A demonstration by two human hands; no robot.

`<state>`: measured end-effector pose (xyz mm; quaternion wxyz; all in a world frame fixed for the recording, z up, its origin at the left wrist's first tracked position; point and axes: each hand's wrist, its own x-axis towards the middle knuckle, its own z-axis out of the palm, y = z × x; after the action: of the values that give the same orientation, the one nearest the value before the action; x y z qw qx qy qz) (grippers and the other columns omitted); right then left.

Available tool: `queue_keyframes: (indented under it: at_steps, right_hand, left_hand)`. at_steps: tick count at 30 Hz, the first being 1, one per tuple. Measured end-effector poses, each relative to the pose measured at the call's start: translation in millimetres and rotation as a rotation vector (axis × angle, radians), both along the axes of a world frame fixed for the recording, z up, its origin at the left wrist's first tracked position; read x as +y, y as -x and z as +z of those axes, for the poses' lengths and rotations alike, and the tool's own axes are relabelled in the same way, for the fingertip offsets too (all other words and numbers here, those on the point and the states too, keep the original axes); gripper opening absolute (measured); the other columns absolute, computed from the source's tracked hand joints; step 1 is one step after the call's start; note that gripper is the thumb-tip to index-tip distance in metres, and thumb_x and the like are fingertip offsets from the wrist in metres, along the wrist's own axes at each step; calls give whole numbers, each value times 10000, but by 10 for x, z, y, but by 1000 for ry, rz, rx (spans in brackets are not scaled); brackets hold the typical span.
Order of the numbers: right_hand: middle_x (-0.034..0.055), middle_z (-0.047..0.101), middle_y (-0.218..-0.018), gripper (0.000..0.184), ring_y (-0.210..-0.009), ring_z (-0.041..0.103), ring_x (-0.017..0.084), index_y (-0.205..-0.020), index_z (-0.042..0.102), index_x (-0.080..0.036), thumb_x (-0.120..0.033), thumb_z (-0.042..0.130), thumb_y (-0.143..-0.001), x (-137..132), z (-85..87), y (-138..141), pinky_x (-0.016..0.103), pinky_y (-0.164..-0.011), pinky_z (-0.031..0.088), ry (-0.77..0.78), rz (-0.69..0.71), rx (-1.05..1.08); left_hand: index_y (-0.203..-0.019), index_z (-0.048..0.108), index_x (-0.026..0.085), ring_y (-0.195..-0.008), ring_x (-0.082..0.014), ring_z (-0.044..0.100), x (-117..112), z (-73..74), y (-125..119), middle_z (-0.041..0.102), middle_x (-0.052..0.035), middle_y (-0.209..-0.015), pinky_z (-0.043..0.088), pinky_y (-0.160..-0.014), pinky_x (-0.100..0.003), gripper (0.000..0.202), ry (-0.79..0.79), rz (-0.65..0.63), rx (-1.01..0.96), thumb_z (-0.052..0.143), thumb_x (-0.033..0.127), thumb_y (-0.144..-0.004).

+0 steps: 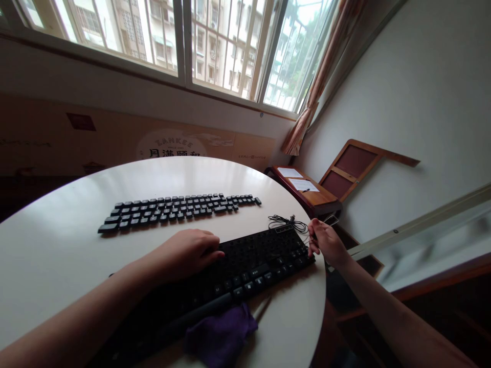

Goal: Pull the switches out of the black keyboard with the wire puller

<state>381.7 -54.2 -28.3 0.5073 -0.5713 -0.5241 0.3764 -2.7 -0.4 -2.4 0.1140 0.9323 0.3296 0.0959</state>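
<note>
A black keyboard point(261, 255) lies on the round white table point(57, 245), most of its keycaps gone and only some left along its near rows and right end. My left hand point(187, 253) rests on its upper left part, fingers curled down against it. At the keyboard's right end my right hand point(326, 241) is closed in a pinch on a thin wire tool I cannot make out clearly. Several removed black keycaps point(176, 208) are laid out in rows farther back on the table. The coiled keyboard cable point(287, 222) lies behind the right end.
A purple cloth point(220, 335) lies at the table's near edge beside a thin stick. To the right stands a low wooden stand point(307, 191) with papers, with a wooden frame point(353, 166) leaning on the wall. Barred windows run along the back.
</note>
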Motion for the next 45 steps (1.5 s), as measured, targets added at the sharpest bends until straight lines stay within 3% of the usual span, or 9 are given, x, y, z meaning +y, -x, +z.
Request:
queue_keyframes:
  at_steps: [5, 16, 21, 24, 29, 31, 36, 41, 45]
  right_hand:
    - [-113, 334, -401, 605, -285, 331, 62, -734, 410, -217, -801, 559, -797, 94, -25, 7, 198, -301, 416, 40, 28, -1]
    - [-119, 353, -454, 621, -292, 311, 45, -746, 406, -212, -804, 592, -768, 151, 13, -6, 219, -311, 458, 98, 87, 3]
    - [-108, 342, -441, 630, -284, 291, 50, -724, 397, -217, -826, 547, -778, 150, -39, -20, 180, -276, 311, 138, 119, -77]
    - [-82, 353, -457, 603, -317, 338, 66, -717, 417, -212, -797, 483, -844, 68, -59, 8, 184, -310, 273, 75, 83, -182]
    - [-22, 401, -529, 568, -456, 387, 90, -675, 481, -195, -705, 453, -925, -64, -101, 41, 211, -414, 329, -97, 59, -428]
    - [-29, 385, -522, 564, -445, 371, 92, -690, 475, -201, -714, 446, -923, -66, -144, 45, 213, -402, 326, -102, 9, -348]
    - [-82, 307, -482, 548, -369, 295, 74, -712, 385, -226, -732, 523, -870, 3, -227, 74, 197, -338, 312, -112, -161, 81]
    - [-89, 306, -498, 546, -353, 284, 63, -699, 382, -223, -708, 581, -849, -27, -122, 119, 203, -338, 352, -177, -198, 208]
    - [-50, 401, -519, 467, -398, 395, 85, -721, 453, -209, -608, 481, -962, -212, 105, 312, 195, -388, 321, -288, -15, -68]
  left_hand:
    - [-679, 543, 201, -626, -154, 544, 0, -14, 9, 614, -14, -715, 338, -599, -281, 360, 1, -16, -31, 502, 426, -957]
    - [-682, 541, 199, -634, -153, 558, 6, -10, 3, 628, -17, -730, 339, -599, -277, 361, 27, -2, -30, 504, 432, -955]
    - [-671, 542, 200, -626, -153, 551, -3, 3, -10, 619, -15, -717, 344, -600, -282, 363, 36, -1, -46, 501, 429, -950]
    - [-673, 547, 200, -624, -152, 548, 2, -4, -13, 617, -14, -717, 345, -601, -283, 359, 43, -2, -47, 502, 425, -950]
    - [-677, 545, 201, -632, -153, 548, 13, -34, 3, 619, -14, -726, 336, -602, -281, 364, 35, -9, -60, 505, 433, -955]
    - [-674, 542, 202, -631, -154, 546, 10, -36, 10, 617, -15, -723, 332, -600, -281, 363, 32, -7, -58, 503, 426, -957]
    - [-682, 537, 201, -641, -158, 551, 0, -28, 14, 620, -17, -732, 333, -608, -281, 357, 27, -2, -28, 503, 422, -960]
    - [-691, 545, 198, -655, -160, 555, 7, -30, 6, 628, -20, -747, 334, -610, -283, 338, 25, -1, -29, 514, 406, -957]
    - [-665, 538, 195, -633, -165, 540, -87, 124, -11, 617, -23, -703, 317, -596, -293, 352, 36, 22, 11, 515, 396, -952]
